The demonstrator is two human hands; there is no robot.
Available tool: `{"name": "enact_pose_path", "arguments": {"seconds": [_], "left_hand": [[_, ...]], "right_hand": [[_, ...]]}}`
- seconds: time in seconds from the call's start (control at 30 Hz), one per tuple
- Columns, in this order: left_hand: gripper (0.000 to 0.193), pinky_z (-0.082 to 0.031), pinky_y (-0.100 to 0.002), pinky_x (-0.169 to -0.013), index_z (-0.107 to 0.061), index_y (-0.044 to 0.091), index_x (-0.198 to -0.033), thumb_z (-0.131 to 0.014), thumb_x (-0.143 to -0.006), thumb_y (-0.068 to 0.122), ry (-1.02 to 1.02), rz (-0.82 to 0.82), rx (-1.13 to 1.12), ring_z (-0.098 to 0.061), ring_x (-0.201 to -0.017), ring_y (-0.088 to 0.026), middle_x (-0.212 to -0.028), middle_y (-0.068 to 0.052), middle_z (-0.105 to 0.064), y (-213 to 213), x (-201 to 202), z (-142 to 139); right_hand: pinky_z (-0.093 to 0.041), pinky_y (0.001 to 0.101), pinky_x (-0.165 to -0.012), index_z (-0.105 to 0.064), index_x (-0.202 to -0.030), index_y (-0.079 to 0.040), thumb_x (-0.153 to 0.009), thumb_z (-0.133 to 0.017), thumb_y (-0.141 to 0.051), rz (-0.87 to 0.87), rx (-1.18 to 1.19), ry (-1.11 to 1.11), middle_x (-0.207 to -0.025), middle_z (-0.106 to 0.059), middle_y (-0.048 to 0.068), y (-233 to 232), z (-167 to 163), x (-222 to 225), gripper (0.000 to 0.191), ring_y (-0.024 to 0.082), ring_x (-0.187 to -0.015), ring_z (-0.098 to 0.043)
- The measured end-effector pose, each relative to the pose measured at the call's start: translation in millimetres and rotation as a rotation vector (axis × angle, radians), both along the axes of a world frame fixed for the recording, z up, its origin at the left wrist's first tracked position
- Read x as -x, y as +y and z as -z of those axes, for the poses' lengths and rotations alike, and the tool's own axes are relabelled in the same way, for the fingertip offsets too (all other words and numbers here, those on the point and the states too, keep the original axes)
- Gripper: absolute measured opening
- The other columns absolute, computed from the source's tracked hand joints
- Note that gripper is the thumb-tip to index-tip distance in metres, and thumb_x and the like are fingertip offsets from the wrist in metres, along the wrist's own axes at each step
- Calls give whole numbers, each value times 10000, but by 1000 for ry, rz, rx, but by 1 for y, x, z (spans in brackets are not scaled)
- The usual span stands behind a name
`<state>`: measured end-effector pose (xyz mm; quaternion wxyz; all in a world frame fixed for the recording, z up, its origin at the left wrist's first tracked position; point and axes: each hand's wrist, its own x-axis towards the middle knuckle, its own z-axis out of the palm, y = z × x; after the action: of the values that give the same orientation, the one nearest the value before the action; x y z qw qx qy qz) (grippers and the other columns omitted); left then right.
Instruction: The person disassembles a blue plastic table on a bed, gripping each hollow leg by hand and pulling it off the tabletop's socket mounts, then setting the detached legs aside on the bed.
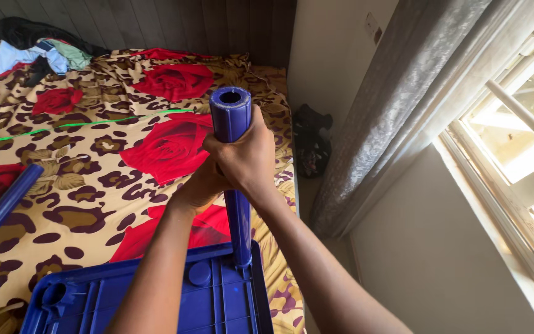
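Blue shelf [217,303], hands [233,167] gripping pole [230,114]

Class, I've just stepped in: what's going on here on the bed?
A person grips an upright blue plastic tube with both hands, the right hand wrapped over the left hand. The tube's lower end stands in a corner socket of an upturned blue plastic panel lying on the rose-patterned bedsheet. More blue tubes lie at the left.

Both hands, left hand [202,185] and right hand [248,158], gripped the upright blue tube [232,117] standing in the blue panel's [217,300] corner socket.
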<state>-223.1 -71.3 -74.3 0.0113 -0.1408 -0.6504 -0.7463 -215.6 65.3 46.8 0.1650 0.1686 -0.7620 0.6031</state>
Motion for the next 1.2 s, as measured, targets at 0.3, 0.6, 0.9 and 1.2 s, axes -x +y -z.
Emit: {"name": "enact_pose_path", "arguments": {"seconds": [0.3, 0.6, 0.9, 1.2], "left_hand": [[499, -565, -389, -739, -644, 2, -1120, -881, -741, 223, 208, -1081, 316, -748, -835, -227, -899, -124, -732, 81, -9, 11], [948, -522, -511, -803, -260, -52, -1556, -765, -941, 463, -275, -1422, 411, -666, -976, -442, -1105, -269, -681, 133, -30, -66], [656, -536, -332, -868, -547, 34, -1353, -864, -794, 166, 232, -371, -39, -629, -1057, -180, -1151, -40, -653, 44, -19, -13], [361, -549, -309, -739, -690, 57, -1051, -877, -744, 92, 115, -538, 105, -661, -862, -135, -984, -15, -685, 46, -21, -29]], "right_hand": [[-560, 364, -867, -628, -1069, -48, -703, -862, -34, -1163, 120, -147, -952, -683, 50, 28, 11, 73, 435, 168, -918, -665], [-556, 383, -879, -568, -1218, -47, -716, -894, -269, -351, 90, 53, -1037, -675, 81, 12, -6, -13, 638, 204, -960, -673], [-586, 369, -851, -638, -1096, -30, -683, -843, -95, -631, 108, -32, -966, -718, 97, 8, 26, 40, 466, 199, -881, -699], [-543, 379, -956, -629, -1061, -46, -703, -910, -32, -1464, 74, -246, -1004, -680, 80, 29, -3, 85, 455, 211, -989, -665]]}}
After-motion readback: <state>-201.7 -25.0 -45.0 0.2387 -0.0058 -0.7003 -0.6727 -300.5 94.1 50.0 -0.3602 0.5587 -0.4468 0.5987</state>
